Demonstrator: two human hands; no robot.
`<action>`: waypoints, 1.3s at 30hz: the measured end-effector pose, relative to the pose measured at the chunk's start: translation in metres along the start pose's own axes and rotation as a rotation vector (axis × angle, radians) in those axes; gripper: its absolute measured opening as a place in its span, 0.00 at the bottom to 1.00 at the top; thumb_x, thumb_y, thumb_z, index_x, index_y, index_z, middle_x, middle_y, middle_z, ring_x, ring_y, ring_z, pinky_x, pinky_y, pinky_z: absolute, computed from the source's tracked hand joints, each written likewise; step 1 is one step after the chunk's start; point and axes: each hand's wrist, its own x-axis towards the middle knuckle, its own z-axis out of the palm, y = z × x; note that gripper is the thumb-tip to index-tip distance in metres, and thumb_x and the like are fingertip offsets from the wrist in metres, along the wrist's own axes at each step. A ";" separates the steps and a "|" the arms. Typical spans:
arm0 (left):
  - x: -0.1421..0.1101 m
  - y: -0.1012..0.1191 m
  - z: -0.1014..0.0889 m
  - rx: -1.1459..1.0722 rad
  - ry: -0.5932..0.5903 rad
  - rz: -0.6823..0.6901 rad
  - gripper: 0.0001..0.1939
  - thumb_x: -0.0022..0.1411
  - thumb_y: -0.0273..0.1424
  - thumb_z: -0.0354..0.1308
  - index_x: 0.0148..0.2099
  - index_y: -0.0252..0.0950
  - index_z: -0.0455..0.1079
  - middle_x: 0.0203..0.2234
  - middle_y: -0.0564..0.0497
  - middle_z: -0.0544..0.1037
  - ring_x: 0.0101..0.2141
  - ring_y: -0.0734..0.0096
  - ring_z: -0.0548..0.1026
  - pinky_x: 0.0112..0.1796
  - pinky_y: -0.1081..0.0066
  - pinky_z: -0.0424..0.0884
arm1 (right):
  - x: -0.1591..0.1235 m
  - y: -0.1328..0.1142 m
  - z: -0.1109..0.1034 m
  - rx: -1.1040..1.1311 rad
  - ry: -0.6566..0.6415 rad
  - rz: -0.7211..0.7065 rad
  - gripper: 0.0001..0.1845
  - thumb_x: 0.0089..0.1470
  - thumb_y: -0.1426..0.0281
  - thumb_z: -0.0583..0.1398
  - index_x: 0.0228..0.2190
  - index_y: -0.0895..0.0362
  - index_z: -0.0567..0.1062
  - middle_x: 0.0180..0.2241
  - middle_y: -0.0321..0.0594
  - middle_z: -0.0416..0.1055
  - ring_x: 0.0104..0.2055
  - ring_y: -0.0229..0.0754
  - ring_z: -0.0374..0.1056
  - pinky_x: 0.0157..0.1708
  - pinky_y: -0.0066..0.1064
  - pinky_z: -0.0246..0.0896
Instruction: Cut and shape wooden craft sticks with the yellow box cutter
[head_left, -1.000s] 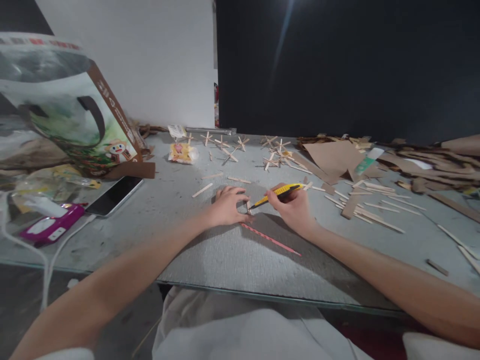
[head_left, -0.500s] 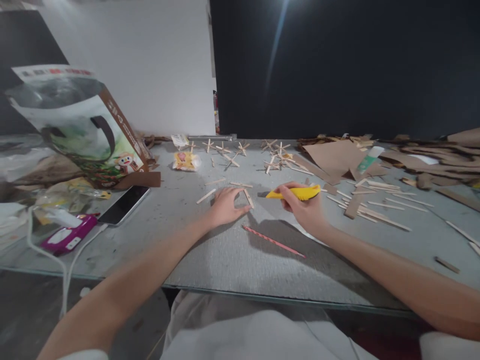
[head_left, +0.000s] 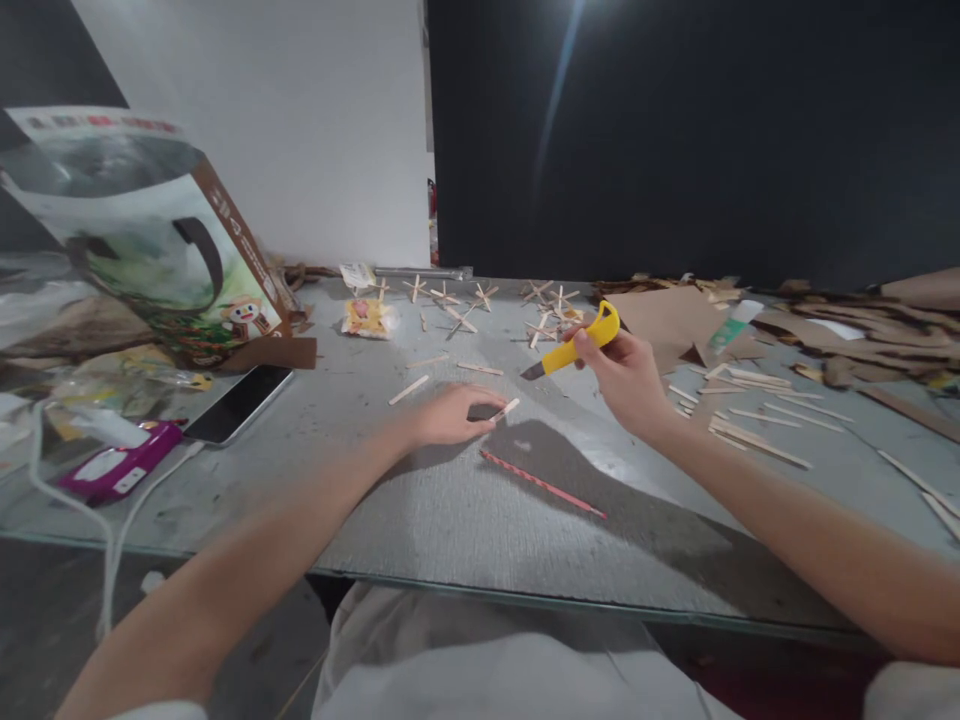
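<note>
Between the thumb and fingers of my left hand [head_left: 456,413] is a short wooden craft stick [head_left: 511,409], one end poking out to the right just above the table. My right hand [head_left: 626,375] grips a yellow utility knife [head_left: 574,347], its blade out and tilted down to the left, apart from the stick. A red-and-white patterned pencil [head_left: 544,483] lies in front of my hands. Beyond my left hand rest a craft stick [head_left: 480,369] with small marks and another stick [head_left: 409,390].
Crossed-stick pieces [head_left: 461,320] stand along the back near a yellow packet [head_left: 367,318]. Loose sticks [head_left: 765,450], a glue stick [head_left: 733,327] and cardboard [head_left: 660,315] lie on the right. A phone [head_left: 240,405], a purple device [head_left: 120,462] and a large printed bag [head_left: 180,260] occupy the left.
My right hand has lifted and tilted the knife, its handle end now higher. The stick at my left hand has turned to point up and right, and that hand has shifted slightly.
</note>
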 end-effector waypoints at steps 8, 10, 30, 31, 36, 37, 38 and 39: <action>0.001 -0.010 0.001 -0.014 0.079 -0.009 0.05 0.64 0.34 0.68 0.35 0.43 0.83 0.48 0.48 0.85 0.50 0.60 0.82 0.57 0.58 0.73 | 0.033 -0.016 0.031 0.288 -0.149 0.116 0.23 0.60 0.49 0.66 0.27 0.51 0.67 0.26 0.36 0.69 0.26 0.39 0.69 0.28 0.35 0.70; 0.000 -0.009 0.000 -0.023 0.074 0.012 0.06 0.64 0.36 0.68 0.35 0.42 0.83 0.45 0.47 0.85 0.47 0.60 0.82 0.54 0.59 0.74 | 0.040 -0.016 0.046 0.328 -0.141 0.154 0.17 0.60 0.53 0.66 0.33 0.50 0.69 0.24 0.31 0.67 0.19 0.36 0.61 0.19 0.31 0.59; -0.002 0.011 0.000 -0.180 0.046 -0.222 0.04 0.57 0.26 0.66 0.32 0.36 0.83 0.30 0.48 0.86 0.35 0.61 0.82 0.38 0.68 0.73 | 0.026 0.023 0.118 0.365 -0.217 0.683 0.17 0.59 0.68 0.62 0.27 0.49 0.58 0.11 0.21 0.50 0.10 0.32 0.43 0.08 0.25 0.36; -0.002 0.011 0.000 -0.179 0.050 -0.222 0.05 0.56 0.25 0.66 0.32 0.36 0.83 0.30 0.48 0.86 0.35 0.61 0.82 0.37 0.68 0.73 | 0.025 0.024 0.119 0.378 -0.206 0.676 0.17 0.59 0.68 0.62 0.27 0.48 0.57 0.11 0.21 0.50 0.10 0.32 0.42 0.08 0.25 0.35; 0.000 0.012 0.004 -0.161 0.072 -0.254 0.07 0.56 0.21 0.65 0.32 0.35 0.83 0.30 0.49 0.86 0.32 0.65 0.81 0.35 0.70 0.72 | 0.022 0.030 0.120 0.451 -0.183 0.680 0.13 0.56 0.68 0.58 0.26 0.48 0.57 0.10 0.21 0.48 0.10 0.33 0.41 0.08 0.26 0.35; 0.000 0.012 0.004 -0.157 0.073 -0.255 0.08 0.56 0.21 0.64 0.32 0.35 0.83 0.30 0.49 0.86 0.32 0.66 0.81 0.35 0.70 0.72 | 0.022 0.031 0.120 0.463 -0.182 0.683 0.13 0.55 0.68 0.58 0.26 0.48 0.57 0.10 0.22 0.49 0.10 0.33 0.41 0.07 0.27 0.36; 0.000 0.012 0.005 -0.152 0.071 -0.252 0.08 0.56 0.20 0.64 0.32 0.35 0.83 0.30 0.49 0.85 0.32 0.66 0.81 0.35 0.70 0.72 | 0.022 0.032 0.120 0.472 -0.180 0.685 0.13 0.55 0.68 0.58 0.26 0.48 0.57 0.10 0.22 0.49 0.10 0.33 0.41 0.07 0.27 0.36; 0.001 0.011 0.005 -0.147 0.069 -0.248 0.08 0.56 0.20 0.64 0.32 0.36 0.84 0.30 0.49 0.85 0.32 0.66 0.81 0.35 0.70 0.72 | 0.022 0.032 0.120 0.480 -0.178 0.687 0.13 0.55 0.68 0.58 0.26 0.48 0.56 0.10 0.22 0.49 0.10 0.33 0.41 0.07 0.27 0.36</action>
